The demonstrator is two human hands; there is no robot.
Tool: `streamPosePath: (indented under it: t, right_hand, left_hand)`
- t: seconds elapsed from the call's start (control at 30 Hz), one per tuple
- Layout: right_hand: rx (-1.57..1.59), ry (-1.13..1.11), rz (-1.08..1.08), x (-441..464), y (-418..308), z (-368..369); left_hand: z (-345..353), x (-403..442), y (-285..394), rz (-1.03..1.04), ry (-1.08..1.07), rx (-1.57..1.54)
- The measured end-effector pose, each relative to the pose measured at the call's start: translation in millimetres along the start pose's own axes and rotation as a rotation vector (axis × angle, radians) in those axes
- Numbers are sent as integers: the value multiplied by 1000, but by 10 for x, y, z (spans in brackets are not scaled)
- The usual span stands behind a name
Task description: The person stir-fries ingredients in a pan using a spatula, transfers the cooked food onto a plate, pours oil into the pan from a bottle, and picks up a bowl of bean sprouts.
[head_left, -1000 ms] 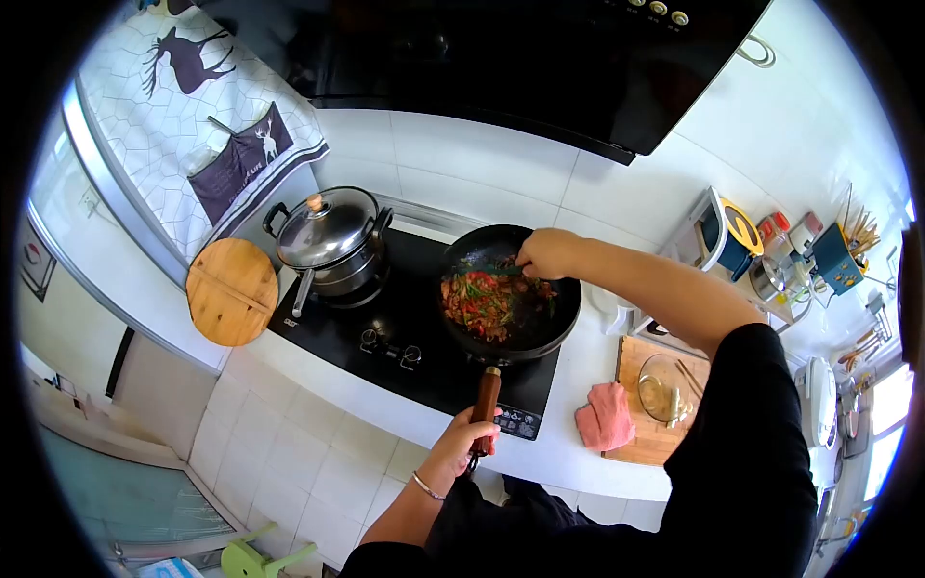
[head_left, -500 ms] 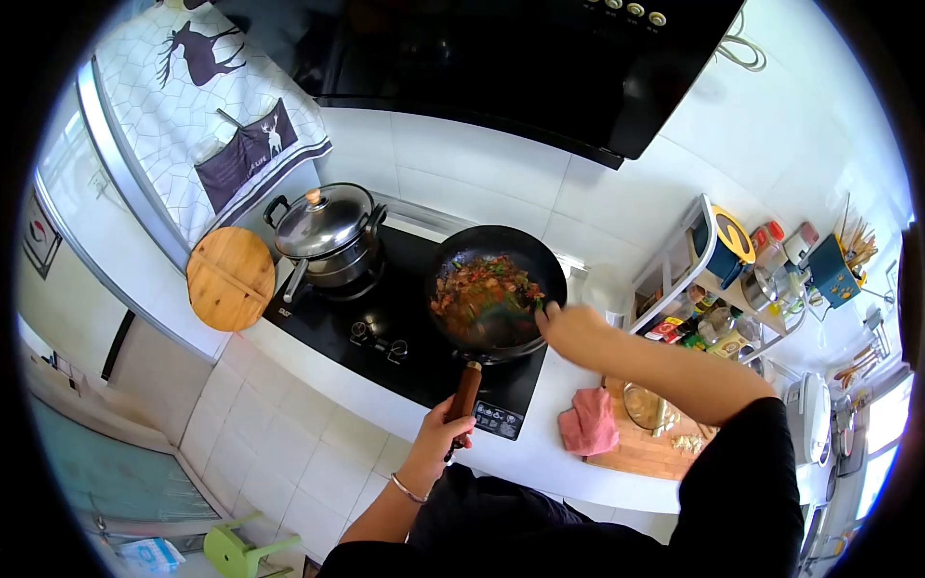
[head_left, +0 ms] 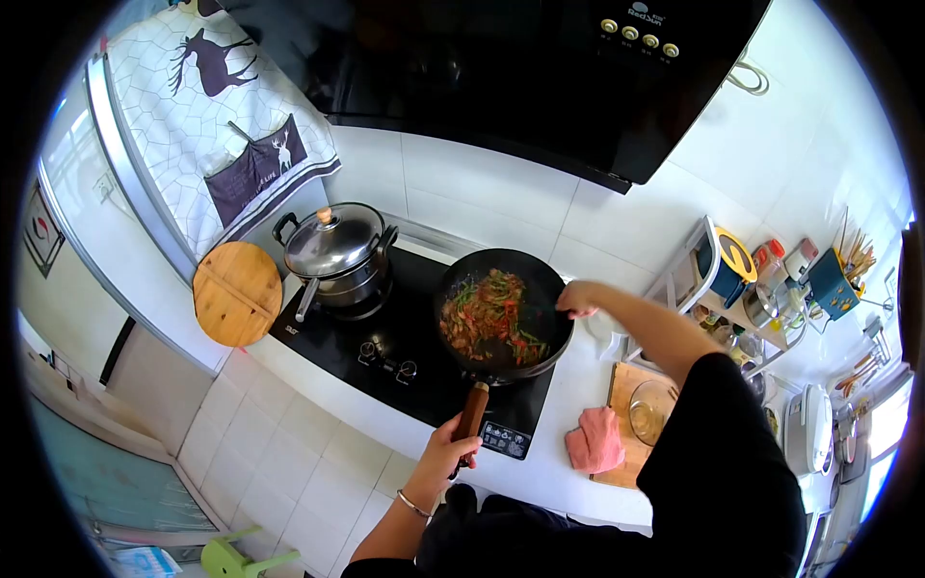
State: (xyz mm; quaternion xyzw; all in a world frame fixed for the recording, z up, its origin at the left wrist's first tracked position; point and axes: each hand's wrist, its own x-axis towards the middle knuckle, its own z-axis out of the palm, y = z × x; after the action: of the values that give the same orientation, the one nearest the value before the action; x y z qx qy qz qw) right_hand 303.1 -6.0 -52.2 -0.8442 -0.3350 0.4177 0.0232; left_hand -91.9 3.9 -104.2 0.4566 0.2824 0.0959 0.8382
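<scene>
Fingers of the left hand [head_left: 447,451] are closed around the brown handle [head_left: 472,409] of the black frying pan [head_left: 545,277], which sits on the right side of the cooktop [head_left: 405,337]. Inside the pan lies a mixed food [head_left: 489,313] of green strips, red pieces and brownish bits, spread mostly over its left and middle part. To the left stands a steel pot [head_left: 339,279] with its lid on, so its content is hidden. On the cutting board [head_left: 617,472] at the right is a glass bowl [head_left: 647,416]; I cannot tell what is in it. Just beside the bowl, a pink cloth [head_left: 594,441] lies partly on this board and partly on the counter [head_left: 549,472]. Fingers of the right hand [head_left: 579,299], at the right rim of the pan, are bent narrowly around a dark green utensil [head_left: 538,313], whose lower part is blurred above the food.
</scene>
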Motion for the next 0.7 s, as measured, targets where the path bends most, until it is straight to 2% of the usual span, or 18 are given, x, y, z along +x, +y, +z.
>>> streamPosePath:
  t: [0.1,0.13,0.2,0.23,0.3,0.33,0.4,0.43,0.5,0.53,0.6,0.63,0.7]
  right_hand:
    - [-89,235,-238,43,-14,257]
    - [-83,228,-239,-10,-18,258]
    - [-448,421,-633,-324,-103,114]
    - [-441,418,-630,-517,-170,57]
    - [-780,464,-666,-820,-346,-56]
    - [-777,459,-662,-847,-340,-136]
    - [-862,371,-579,-852,-278,-382]
    - [-929,346,-462,-677,-187,-496]
    - [-855,-16,83,-599,-324,-646]
    - [-859,-13,79,-545,-350,-627]
    - [-520,-356,206,-455,-372,-477]
    - [-524,-360,207,-425,-375,-344]
    - [160,-584,77,-411,-426,-95]
  left_hand:
    - [-3,0,17,-24,-1,-4]
    - [-14,-5,11,-18,3,2]
    - [-29,8,11,-17,2,9]
    - [-38,7,10,-17,11,15]
    - [-91,-8,28,-27,19,24]
    - [-92,-10,26,-20,21,22]
    - [-82,-3,19,-9,23,16]
    - [-74,-7,17,-14,32,7]
    - [-73,-1,20,-15,44,-3]
    - [-76,7,22,-15,35,2]
    - [-82,4,25,-16,29,2]
    - [-81,-2,21,-16,24,6]
    - [-75,-4,25,-16,20,9]
